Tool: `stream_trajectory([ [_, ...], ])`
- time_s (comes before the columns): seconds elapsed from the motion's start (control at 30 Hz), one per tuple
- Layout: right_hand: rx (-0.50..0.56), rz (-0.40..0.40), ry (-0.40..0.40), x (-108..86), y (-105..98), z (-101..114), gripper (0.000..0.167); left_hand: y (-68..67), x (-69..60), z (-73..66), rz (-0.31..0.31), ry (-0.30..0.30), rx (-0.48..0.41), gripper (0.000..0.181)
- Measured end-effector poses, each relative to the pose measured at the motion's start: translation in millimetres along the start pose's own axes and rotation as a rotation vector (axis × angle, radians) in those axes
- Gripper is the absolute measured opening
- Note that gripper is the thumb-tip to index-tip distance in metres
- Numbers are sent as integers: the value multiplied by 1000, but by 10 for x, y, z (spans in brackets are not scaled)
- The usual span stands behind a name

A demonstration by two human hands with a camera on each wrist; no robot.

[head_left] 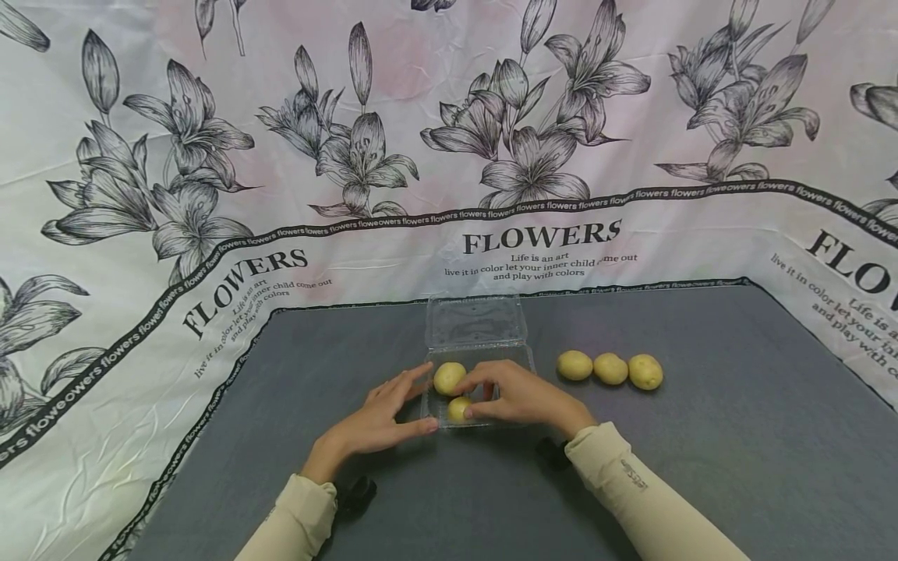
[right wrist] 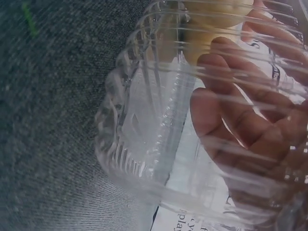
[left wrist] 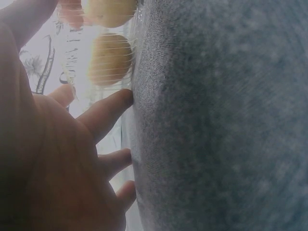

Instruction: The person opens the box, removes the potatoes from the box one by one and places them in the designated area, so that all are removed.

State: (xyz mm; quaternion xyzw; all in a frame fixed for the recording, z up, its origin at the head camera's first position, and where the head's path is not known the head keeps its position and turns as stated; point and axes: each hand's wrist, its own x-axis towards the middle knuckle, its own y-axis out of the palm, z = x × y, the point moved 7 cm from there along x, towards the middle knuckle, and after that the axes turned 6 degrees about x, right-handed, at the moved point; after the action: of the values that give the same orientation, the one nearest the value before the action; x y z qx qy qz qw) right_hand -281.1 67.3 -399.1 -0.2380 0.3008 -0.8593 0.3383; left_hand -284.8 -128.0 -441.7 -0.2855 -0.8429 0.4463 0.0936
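Note:
A clear plastic box with its lid (head_left: 475, 323) folded back holds two yellow potatoes, one farther back (head_left: 447, 379) and one nearer the front (head_left: 457, 410). My right hand (head_left: 519, 393) reaches in over the right side, its thumb and fingers round the front potato. Through the ribbed box wall (right wrist: 115, 120), the right wrist view shows the right hand's (right wrist: 255, 115) bent fingers beside yellow potatoes (right wrist: 216, 14). Spread fingers of my left hand (head_left: 379, 417) rest along the box's left side; in the left wrist view a potato (left wrist: 109, 60) shows beyond that hand (left wrist: 62, 159).
Three more potatoes lie in a row to the right of the box, at left (head_left: 574, 365), middle (head_left: 610, 368) and right (head_left: 645, 372). A grey cloth (head_left: 737, 436) covers the table. Behind it hangs a white flower-printed curtain (head_left: 393, 257).

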Motion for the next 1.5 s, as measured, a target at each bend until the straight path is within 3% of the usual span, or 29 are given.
stream_trajectory([
  [0.47, 39, 55, 27, 51, 33, -21, 30, 12, -5, 24, -2, 0, 0, 90],
  [1.13, 71, 140, 81, 140, 130, -89, 42, 13, -11, 15, 1, 1, 5, 90],
  [1.5, 136, 131, 112, 163, 132, -105, 42, 11, -4, 0, 4, 2, 6, 90],
])
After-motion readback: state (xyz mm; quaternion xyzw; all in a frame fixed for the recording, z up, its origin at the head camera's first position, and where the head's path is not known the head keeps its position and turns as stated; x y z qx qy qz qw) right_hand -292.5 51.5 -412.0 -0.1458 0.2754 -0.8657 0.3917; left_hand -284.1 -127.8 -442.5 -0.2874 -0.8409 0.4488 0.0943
